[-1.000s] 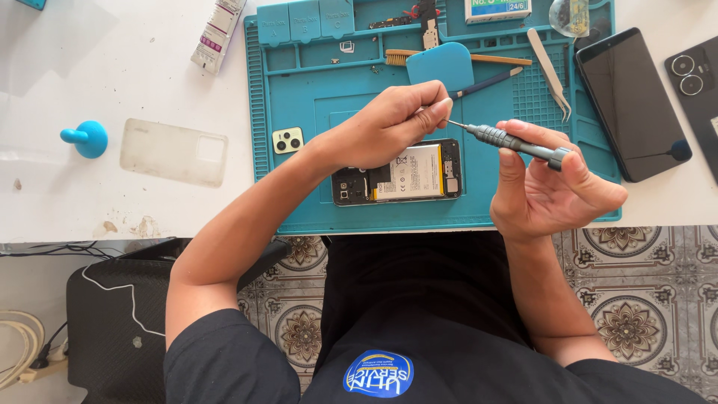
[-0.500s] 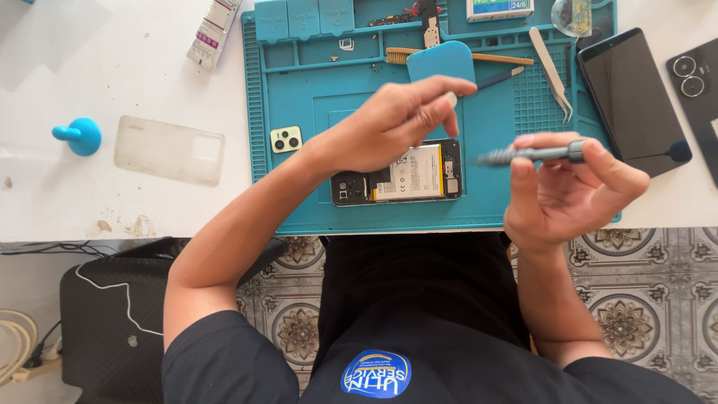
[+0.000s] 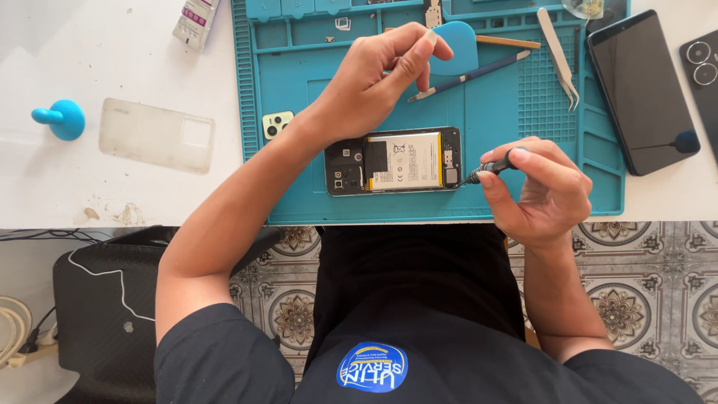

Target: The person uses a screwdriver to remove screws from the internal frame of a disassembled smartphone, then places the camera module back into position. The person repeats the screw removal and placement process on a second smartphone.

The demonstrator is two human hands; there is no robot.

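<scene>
Opened black phone [image 3: 394,161], battery exposed, flat beside dark screwdriver [image 3: 490,168]

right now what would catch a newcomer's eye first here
The opened phone with its battery showing, lying mid-front on the teal repair mat. The right hand holds a screwdriver tip at the phone's right end; the left hand hangs pinched above it.
</scene>
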